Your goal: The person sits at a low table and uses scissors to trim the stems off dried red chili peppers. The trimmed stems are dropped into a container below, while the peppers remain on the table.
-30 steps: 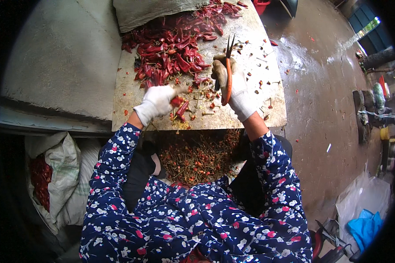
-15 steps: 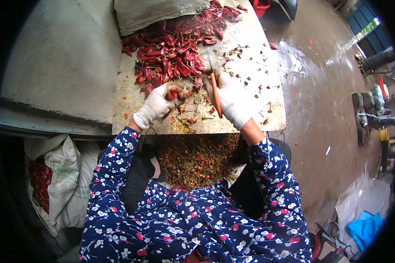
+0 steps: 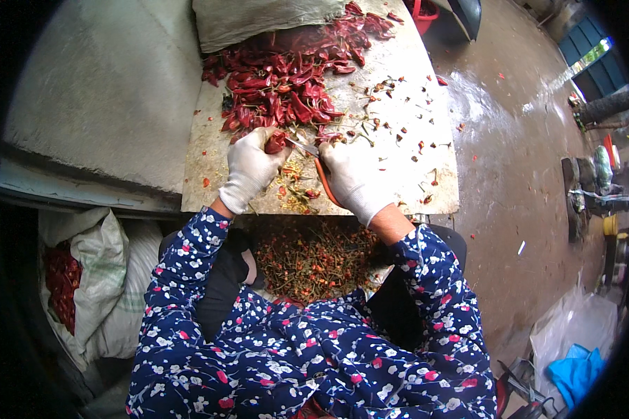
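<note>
My gloved left hand [image 3: 250,167] is closed on a dark red dried chilli [image 3: 276,142] at the near part of the pale board [image 3: 409,171]. Just right of it, my gloved right hand [image 3: 346,178] grips orange-handled scissors [image 3: 325,179], their metal blades reaching left to the chilli's end. A heap of red chillies [image 3: 279,77] covers the back left of the board, and small cut stems and caps [image 3: 388,91] are scattered over its right side. Below the board, between my legs, lies a mass of stems and bits [image 3: 314,258].
A pale sack [image 3: 258,21] lies over the back of the heap. A grey concrete ledge [image 3: 98,91] is at the left, an open sack of chillies [image 3: 63,286] below it. On the wet floor stand a red bucket [image 3: 421,22], assorted items [image 3: 576,195] and a blue bag [image 3: 573,370].
My right hand has lowered and tipped the upright scissors leftward, bringing their blades to the chilli in my left hand. My left hand has risen a little and turned toward them.
</note>
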Demonstrator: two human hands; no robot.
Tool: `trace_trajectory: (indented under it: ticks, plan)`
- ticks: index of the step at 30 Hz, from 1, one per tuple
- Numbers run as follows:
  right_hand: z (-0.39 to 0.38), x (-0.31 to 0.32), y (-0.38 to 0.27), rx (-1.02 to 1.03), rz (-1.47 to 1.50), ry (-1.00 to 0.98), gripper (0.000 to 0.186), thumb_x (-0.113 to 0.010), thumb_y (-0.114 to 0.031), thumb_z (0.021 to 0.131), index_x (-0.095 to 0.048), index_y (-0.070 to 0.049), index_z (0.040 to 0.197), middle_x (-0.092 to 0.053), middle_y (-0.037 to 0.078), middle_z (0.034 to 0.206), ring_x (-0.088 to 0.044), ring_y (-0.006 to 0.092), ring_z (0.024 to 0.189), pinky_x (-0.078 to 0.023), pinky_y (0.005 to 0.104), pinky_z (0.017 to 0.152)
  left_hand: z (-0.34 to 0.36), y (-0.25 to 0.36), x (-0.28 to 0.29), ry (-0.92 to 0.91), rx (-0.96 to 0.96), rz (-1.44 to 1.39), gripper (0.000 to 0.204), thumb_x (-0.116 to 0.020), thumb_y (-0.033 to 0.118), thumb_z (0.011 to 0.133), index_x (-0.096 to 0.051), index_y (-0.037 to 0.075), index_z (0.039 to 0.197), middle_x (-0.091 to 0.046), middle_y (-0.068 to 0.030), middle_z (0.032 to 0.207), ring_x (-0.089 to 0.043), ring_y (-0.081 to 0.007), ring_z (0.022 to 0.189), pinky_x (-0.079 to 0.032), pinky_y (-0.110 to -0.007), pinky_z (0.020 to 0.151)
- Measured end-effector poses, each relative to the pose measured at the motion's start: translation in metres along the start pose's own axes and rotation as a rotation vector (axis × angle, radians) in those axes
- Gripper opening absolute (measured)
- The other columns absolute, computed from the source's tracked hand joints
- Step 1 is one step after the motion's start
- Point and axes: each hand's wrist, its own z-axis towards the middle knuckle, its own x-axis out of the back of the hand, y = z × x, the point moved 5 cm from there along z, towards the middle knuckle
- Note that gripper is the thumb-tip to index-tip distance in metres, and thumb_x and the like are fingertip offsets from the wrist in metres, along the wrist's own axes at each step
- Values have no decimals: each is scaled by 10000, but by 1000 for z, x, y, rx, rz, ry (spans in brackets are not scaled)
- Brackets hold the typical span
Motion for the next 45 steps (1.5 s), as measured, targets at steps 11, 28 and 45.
trace_trajectory:
  ticks: [11,28,45]
  plan:
    - [-17,-23,-14,-485,1637,-468,291,-571,-335,1011,-683,-67,990,-507,-23,634,-494,98,529,-395,265,492,2,0,-12,-34,23,-463,220,-727,53,929,-673,-19,1129,-720,-42,959,-654,-93,839,-546,-253,755]
    - [27,-44,210,-602,282,-21,395,-498,-409,1065,-642,-54,1162,-609,24,850,-555,181,761,-494,355,673,-18,27,26,-123,-118,-563,255,-728,112,923,-690,33,1162,-739,-82,978,-672,-118,663,-543,-277,547]
    - [9,-32,116,-91,247,-24,406,-609,-140,986,-571,47,1345,-660,290,1261,-676,382,1125,-525,424,952,-280,-147,512,314,679,1376,527,-634,397,943,-572,142,1401,-496,-138,1502,-557,-344,1273,-472,-466,1041]
